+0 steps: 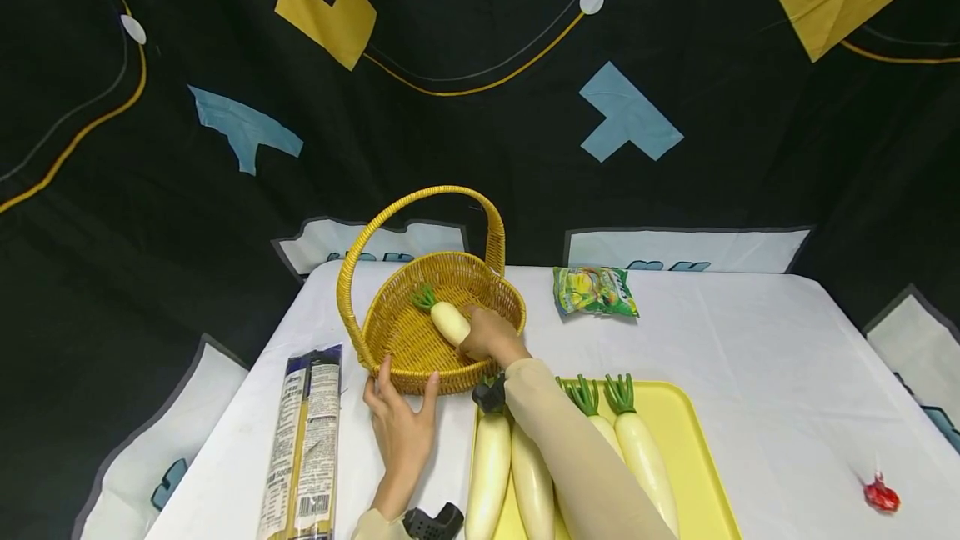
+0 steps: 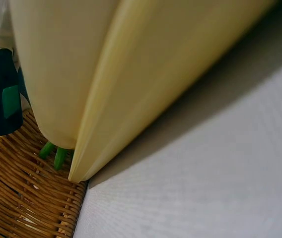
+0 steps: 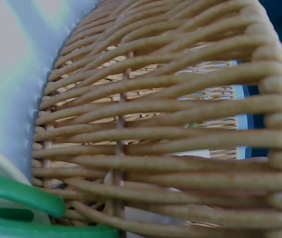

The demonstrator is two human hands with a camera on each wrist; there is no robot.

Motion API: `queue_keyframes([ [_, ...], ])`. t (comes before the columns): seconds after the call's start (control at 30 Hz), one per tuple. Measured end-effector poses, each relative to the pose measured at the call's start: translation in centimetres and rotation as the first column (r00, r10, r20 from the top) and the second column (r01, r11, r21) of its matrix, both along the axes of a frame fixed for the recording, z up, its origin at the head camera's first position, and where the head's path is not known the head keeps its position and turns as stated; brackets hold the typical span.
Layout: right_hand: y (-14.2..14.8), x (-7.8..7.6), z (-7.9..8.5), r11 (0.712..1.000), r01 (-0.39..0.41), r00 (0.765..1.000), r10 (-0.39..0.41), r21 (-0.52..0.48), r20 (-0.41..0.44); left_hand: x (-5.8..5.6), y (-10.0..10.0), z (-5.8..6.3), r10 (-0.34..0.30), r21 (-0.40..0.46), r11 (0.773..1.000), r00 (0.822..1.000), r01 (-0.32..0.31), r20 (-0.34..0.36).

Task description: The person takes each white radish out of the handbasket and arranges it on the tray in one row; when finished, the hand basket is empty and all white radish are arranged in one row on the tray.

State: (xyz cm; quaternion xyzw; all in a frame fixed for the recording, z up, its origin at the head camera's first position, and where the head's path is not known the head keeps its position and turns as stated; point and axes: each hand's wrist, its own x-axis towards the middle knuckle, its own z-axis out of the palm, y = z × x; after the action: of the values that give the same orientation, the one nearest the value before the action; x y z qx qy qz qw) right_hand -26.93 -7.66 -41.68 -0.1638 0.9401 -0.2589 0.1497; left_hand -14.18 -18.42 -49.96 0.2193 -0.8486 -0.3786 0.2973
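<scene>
A wicker basket (image 1: 427, 386) with a tall arched handle stands near the back of the table. Inside it lies a white radish (image 1: 450, 322) with green stem stubs, its lower end in the grip of my right hand (image 1: 489, 335). My left hand (image 1: 405, 423) has its fingers spread, with fingertips at the basket's front rim. Several more white radishes (image 1: 491, 473) lie on a yellow tray (image 1: 693, 457), partly under my right forearm. The basket's woven wall (image 3: 180, 124) fills most of the right wrist view, which hides the right hand's fingers.
Left of the basket lies a long clear pack of noodles (image 1: 303, 448). A green snack packet (image 1: 595, 291) is at the back, right of the basket. One small red wrapped item (image 1: 881, 494) sits at the far right. Behind the table hangs a black cloth (image 1: 480, 140).
</scene>
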Motion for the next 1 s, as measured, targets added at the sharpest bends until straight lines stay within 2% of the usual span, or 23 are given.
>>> queue_keyframes([
  [0.2,-0.1,0.0,0.1,0.999,-0.003,1.0,0.004,0.032,-0.027,0.0,0.0,0.2,0.001,0.0,1.0,1.0,-0.001,0.004],
  [0.6,0.0,-0.3,-0.1,1.0,-0.017,1.0,0.017,-0.011,-0.022,0.0,0.0,0.3,0.005,0.008,1.0,1.0,-0.006,0.016],
  [0.83,0.3,-0.8,0.0,0.99,0.018,0.999,-0.012,-0.139,0.049,0.0,0.0,0.3,0.007,0.004,1.0,1.0,-0.007,0.007],
  [1.0,0.6,-1.1,-0.1,0.964,0.06,0.995,-0.037,-0.259,0.093,0.0,0.1,0.2,0.01,-0.007,1.0,1.0,-0.01,-0.006],
])
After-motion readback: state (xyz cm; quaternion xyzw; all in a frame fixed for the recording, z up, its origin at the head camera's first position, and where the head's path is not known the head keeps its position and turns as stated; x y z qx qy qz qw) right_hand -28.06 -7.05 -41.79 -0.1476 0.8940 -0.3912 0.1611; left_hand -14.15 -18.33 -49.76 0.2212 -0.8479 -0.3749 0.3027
